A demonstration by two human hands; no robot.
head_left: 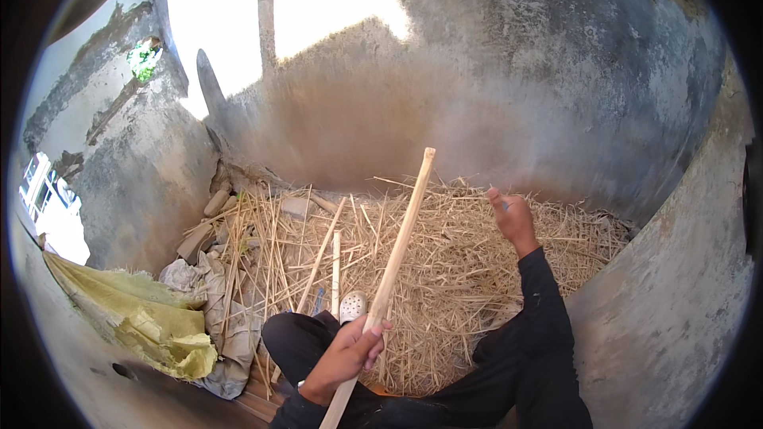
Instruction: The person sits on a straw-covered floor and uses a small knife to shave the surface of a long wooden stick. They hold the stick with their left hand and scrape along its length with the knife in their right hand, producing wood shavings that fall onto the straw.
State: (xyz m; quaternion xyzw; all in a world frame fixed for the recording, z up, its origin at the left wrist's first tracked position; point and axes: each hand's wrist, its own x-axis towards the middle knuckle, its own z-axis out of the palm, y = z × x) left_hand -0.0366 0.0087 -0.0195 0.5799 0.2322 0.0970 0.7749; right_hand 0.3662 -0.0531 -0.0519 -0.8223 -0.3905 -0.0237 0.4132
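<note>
A long, pale strip of split wood or bamboo (404, 238) slants up and away in front of me. My left hand (347, 356) is wrapped round its lower part, above my lap. Out to the right, over the straw, my right hand (517, 221) is raised and apart from the strip. Its fingers are curled closed, and a small bluish spot shows beside them. Whatever they hold, if anything, is too small to make out. Beyond my knee, two more pale strips (336, 270) stand or lean near a light clog with holes (353, 306).
Straw and shavings (453, 262) cover the floor before me. Thin sticks (270, 262) and stones (215, 203) lie at the left, by a yellow-green sheet (143, 318) and a grey cloth (226, 334). Stained walls (548, 87) close in the back and right.
</note>
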